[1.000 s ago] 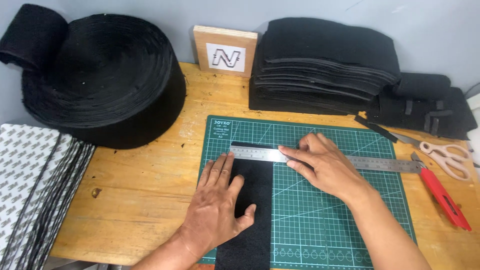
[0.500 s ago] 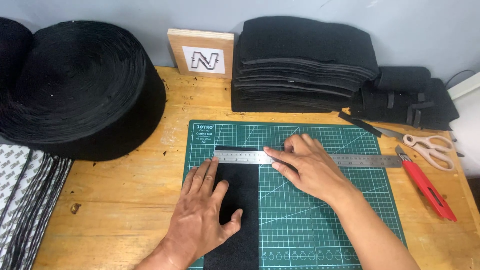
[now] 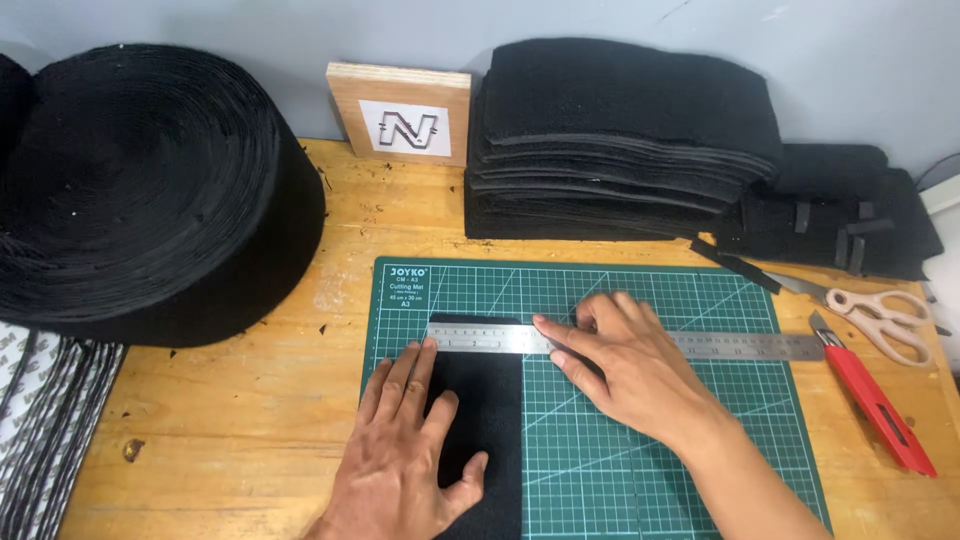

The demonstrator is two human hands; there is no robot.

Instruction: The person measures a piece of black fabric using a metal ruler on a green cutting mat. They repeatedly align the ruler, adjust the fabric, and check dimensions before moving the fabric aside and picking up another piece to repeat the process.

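Hands came first in view: my left hand (image 3: 410, 455) lay flat and open, fingers spread, pressing a black fabric strip (image 3: 487, 430) onto the green cutting mat (image 3: 650, 460), while my right hand (image 3: 625, 370) rested palm down, fingers extended and loosely curved, holding a steel ruler (image 3: 640, 343) across the top end of the strip. Neither hand gripped a tool. The strip ran from the ruler down toward me and out of the bottom edge of the picture, so I could not tell how long it was. As I judged it, the measuring and squaring was under way but no cut had been made at the ruler: the red utility knife (image 3: 875, 410) lay untouched on the wooden bench (image 3: 250, 420) to the right of the mat, near the scissors (image 3: 880, 310). Whether the blade was out was too small to make out. Further back stood a tall stack of black cut pieces (image 3: 620, 140), which suggested much work already done, with a smaller heap of black bits (image 3: 840, 210) beside it. A small wooden block (image 3: 400, 112) leaned against the wall, and a big roll of black webbing (image 3: 140, 190) sat at the far left. A patterned bundle (image 3: 40, 430) was cut off at the left edge.
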